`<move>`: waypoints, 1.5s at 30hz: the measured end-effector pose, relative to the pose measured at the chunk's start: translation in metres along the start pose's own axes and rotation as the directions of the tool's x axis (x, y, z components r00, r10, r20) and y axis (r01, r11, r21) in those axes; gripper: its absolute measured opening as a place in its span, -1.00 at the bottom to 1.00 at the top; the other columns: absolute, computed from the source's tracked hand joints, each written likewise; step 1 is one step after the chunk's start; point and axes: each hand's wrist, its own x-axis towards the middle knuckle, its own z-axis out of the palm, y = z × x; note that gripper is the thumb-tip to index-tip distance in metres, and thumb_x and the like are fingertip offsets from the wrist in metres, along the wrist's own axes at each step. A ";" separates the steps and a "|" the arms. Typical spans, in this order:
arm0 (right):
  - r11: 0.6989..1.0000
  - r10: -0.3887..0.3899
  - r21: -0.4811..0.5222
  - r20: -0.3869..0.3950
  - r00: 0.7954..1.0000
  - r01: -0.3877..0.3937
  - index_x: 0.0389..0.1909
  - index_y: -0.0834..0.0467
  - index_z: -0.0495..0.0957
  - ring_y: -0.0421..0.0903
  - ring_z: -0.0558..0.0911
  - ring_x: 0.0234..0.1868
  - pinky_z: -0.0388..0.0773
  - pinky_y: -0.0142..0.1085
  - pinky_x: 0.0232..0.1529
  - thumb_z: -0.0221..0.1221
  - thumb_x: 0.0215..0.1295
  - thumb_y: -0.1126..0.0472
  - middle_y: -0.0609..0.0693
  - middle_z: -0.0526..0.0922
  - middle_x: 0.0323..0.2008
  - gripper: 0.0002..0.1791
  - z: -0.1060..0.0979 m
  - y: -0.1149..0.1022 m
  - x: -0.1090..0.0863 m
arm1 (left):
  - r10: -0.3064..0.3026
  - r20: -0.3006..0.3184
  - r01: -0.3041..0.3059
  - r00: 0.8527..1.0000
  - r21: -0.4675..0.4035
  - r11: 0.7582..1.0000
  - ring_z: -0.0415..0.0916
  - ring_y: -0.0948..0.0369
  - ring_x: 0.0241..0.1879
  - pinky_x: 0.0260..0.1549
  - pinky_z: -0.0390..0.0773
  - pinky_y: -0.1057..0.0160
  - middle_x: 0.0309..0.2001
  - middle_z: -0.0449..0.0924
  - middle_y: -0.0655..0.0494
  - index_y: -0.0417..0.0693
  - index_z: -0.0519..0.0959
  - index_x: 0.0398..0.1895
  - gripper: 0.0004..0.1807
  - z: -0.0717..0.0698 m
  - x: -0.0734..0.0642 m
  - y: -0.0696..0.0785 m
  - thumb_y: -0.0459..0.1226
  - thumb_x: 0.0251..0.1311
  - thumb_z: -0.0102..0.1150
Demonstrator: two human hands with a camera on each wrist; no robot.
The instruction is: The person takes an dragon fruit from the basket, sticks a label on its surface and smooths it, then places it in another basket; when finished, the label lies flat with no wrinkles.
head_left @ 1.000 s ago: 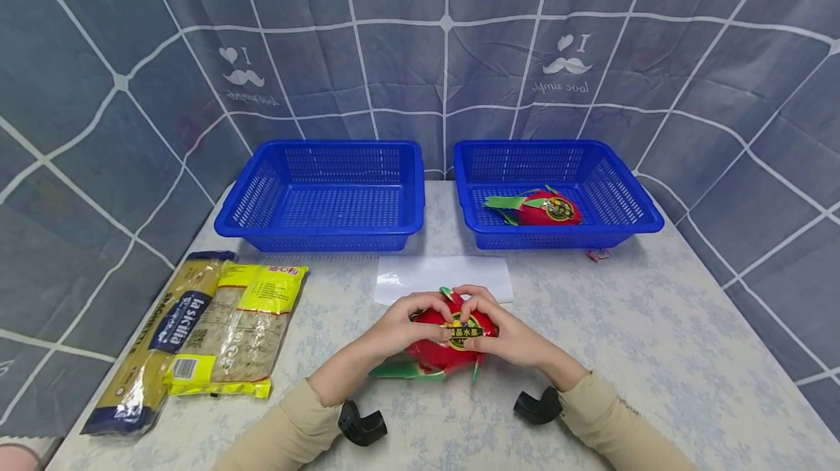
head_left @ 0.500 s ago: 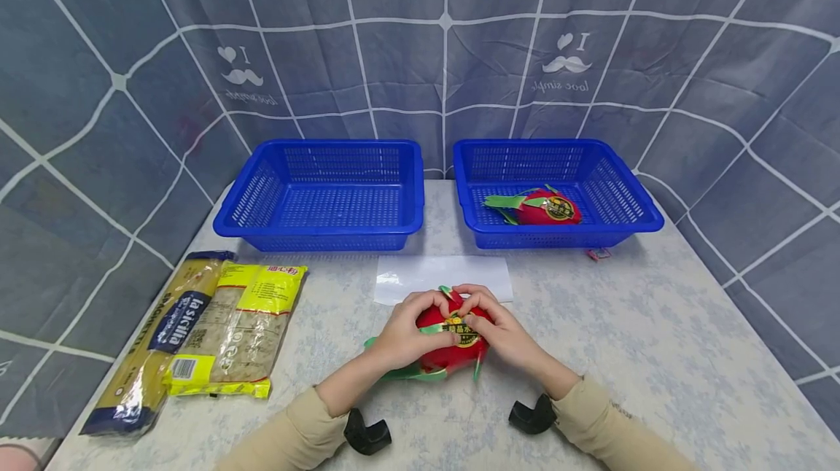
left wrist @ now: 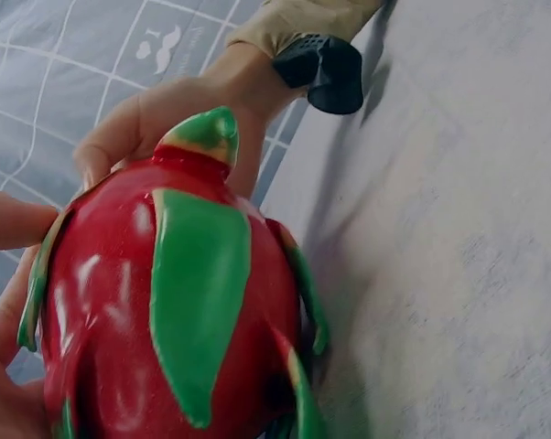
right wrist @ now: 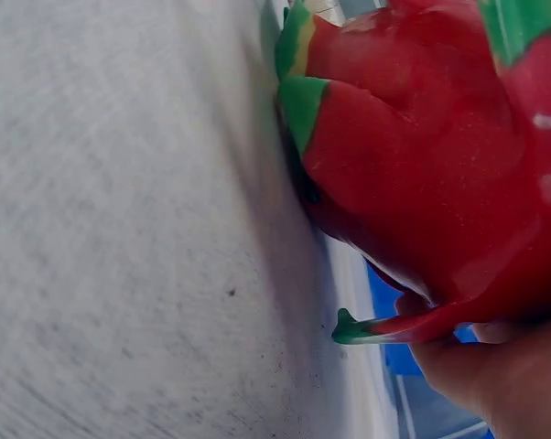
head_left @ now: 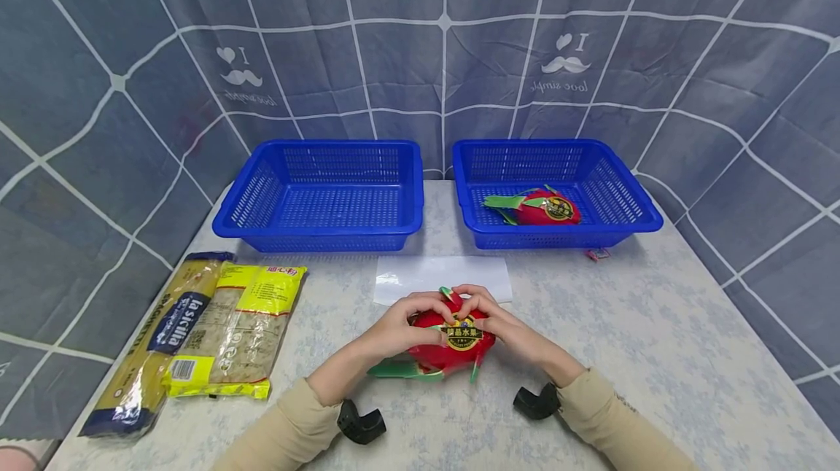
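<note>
A red dragon fruit (head_left: pixel 453 361) with green-tipped scales is held low over the table between both hands. On its upper side sits a round black-and-gold label (head_left: pixel 464 335). My left hand (head_left: pixel 397 327) grips the fruit's left side, its thumb lying at the label's left edge. From the right, my right hand (head_left: pixel 512 327) holds it with curled fingers, the thumb beside the label. The left wrist view shows the dragon fruit (left wrist: pixel 111 302) large, with one broad green scale facing the camera. In the right wrist view, fingers (right wrist: pixel 468 366) reach around the fruit from below.
Behind the hands lies a white sheet (head_left: pixel 420 275). Two blue baskets stand at the back: the left basket (head_left: pixel 321 232) and the right basket (head_left: pixel 551 239), which holds another dragon fruit (head_left: pixel 545 208). Spaghetti (head_left: pixel 141 369) and a yellow-and-clear food bag (head_left: pixel 236 340) lie left.
The dragon fruit turned slightly in my hands and back. Half a second ago my right thumb overlapped the label; now it has drawn back to the right and more label shows.
</note>
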 end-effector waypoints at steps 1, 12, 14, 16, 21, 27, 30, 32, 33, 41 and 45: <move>1.000 -0.012 -0.008 -0.004 1.000 0.012 -0.10 0.19 0.37 0.22 -0.04 0.36 0.04 0.16 0.19 -0.25 0.37 0.37 0.18 0.00 0.35 -0.76 0.000 0.001 0.000 | 0.016 -0.013 -0.016 1.000 0.019 1.000 0.28 0.07 0.13 0.00 0.44 0.13 0.08 0.46 0.03 -0.19 0.58 -0.25 -0.78 0.002 0.000 0.000 -0.36 -0.02 0.26; 0.996 -0.060 -0.075 -0.037 0.998 0.057 -0.15 0.09 0.35 0.20 0.17 0.29 0.39 -0.26 0.10 0.09 0.29 0.37 0.11 0.05 0.33 -0.81 0.005 0.002 0.000 | 0.003 -0.064 0.001 0.998 0.052 0.999 0.28 0.08 0.05 -0.12 0.51 0.17 -0.04 0.47 0.06 -0.11 0.55 -0.30 -0.78 0.007 0.002 0.000 -0.34 -0.03 0.36; 0.997 -0.045 -0.056 0.002 0.999 0.045 -0.13 0.09 0.35 0.20 0.15 0.30 0.39 -0.25 0.11 0.10 0.29 0.36 0.11 0.00 0.36 -0.80 0.001 0.002 -0.002 | -0.040 -0.018 0.040 0.999 -0.010 0.999 0.25 0.07 0.13 -0.02 0.46 0.10 0.05 0.44 0.04 -0.16 0.59 -0.24 -0.77 0.005 0.002 0.002 -0.35 -0.01 0.34; 1.000 -0.026 -0.005 0.053 0.998 0.027 -0.11 0.12 0.33 0.20 0.11 0.33 0.38 -0.19 0.13 0.07 0.31 0.37 0.11 -0.07 0.39 -0.80 -0.002 0.002 -0.003 | -0.073 0.017 0.074 0.997 -0.029 0.997 0.19 0.06 0.21 0.08 0.36 0.03 0.14 0.40 0.05 -0.18 0.62 -0.19 -0.74 0.002 0.002 0.004 -0.34 0.00 0.32; 0.995 0.010 0.101 0.110 0.994 -0.021 -0.10 0.22 0.33 0.24 -0.07 0.37 0.16 0.02 0.20 -0.10 0.33 0.34 0.16 -0.17 0.41 -0.84 -0.008 0.001 -0.002 | -0.119 0.023 0.120 0.993 -0.048 0.992 0.14 0.08 0.28 0.17 0.24 0.01 0.22 0.36 0.11 -0.16 0.66 -0.17 -0.73 0.000 0.002 0.007 -0.31 0.00 0.30; 0.997 0.014 0.079 0.050 0.999 -0.018 -0.13 0.20 0.37 0.26 -0.07 0.37 0.08 0.11 0.19 -0.15 0.37 0.31 0.19 -0.10 0.39 -0.84 -0.005 0.001 -0.001 | -0.044 -0.065 0.041 0.997 -0.033 0.999 0.33 0.04 0.13 -0.01 0.45 0.11 0.12 0.45 -0.05 -0.28 0.64 -0.29 -0.79 0.005 0.002 0.001 -0.36 -0.04 0.30; 1.000 -0.010 0.027 0.020 1.000 0.009 -0.11 0.16 0.37 0.24 -0.02 0.37 0.13 0.10 0.19 -0.14 0.44 0.32 0.16 -0.05 0.38 -0.86 -0.001 0.002 -0.001 | -0.040 -0.113 0.036 0.993 -0.034 0.999 0.39 0.03 0.08 -0.11 0.52 0.18 0.10 0.47 -0.10 -0.29 0.65 -0.34 -0.81 0.006 0.002 0.000 -0.37 -0.05 0.34; 0.999 -0.032 -0.031 0.004 0.999 0.032 -0.07 0.12 0.37 0.23 0.01 0.36 0.17 0.10 0.19 -0.13 0.45 0.31 0.14 -0.01 0.37 -0.85 0.001 0.002 -0.002 | -0.039 -0.133 0.034 0.990 -0.039 0.999 0.41 0.01 0.08 -0.12 0.53 0.18 0.10 0.47 -0.13 -0.31 0.65 -0.35 -0.81 0.007 0.001 0.000 -0.38 -0.06 0.35; 0.997 -0.035 -0.063 -0.007 0.999 0.034 -0.06 0.09 0.37 0.20 0.03 0.37 0.19 0.09 0.19 -0.11 0.45 0.31 0.11 0.01 0.37 -0.84 0.002 0.002 -0.003 | -0.046 -0.143 0.041 0.989 -0.037 0.998 0.38 0.00 0.12 -0.09 0.52 0.17 0.12 0.46 -0.13 -0.30 0.66 -0.36 -0.82 0.006 0.001 0.000 -0.37 -0.06 0.36; 0.941 -0.055 -0.337 -0.094 0.994 0.020 0.05 -0.14 0.30 0.04 0.19 0.35 0.37 -0.01 0.13 0.24 0.23 0.08 0.04 0.12 0.38 -0.58 0.012 -0.008 -0.009 | -0.096 -0.099 0.093 0.990 -0.028 0.995 0.21 0.03 0.27 0.18 0.23 -0.05 0.20 0.41 -0.03 -0.22 0.70 -0.29 -0.80 0.001 0.001 -0.001 -0.29 0.02 0.32; 0.926 -0.055 -0.376 -0.153 0.987 -0.007 0.12 -0.16 0.40 0.02 0.21 0.35 0.36 0.04 0.14 0.29 0.17 0.04 0.03 0.21 0.37 -0.51 0.014 -0.011 -0.013 | -0.118 -0.006 0.118 0.993 -0.044 0.992 0.15 0.03 0.30 0.18 0.24 -0.05 0.25 0.36 0.01 -0.20 0.69 -0.19 -0.78 -0.004 0.002 0.000 -0.31 0.10 0.24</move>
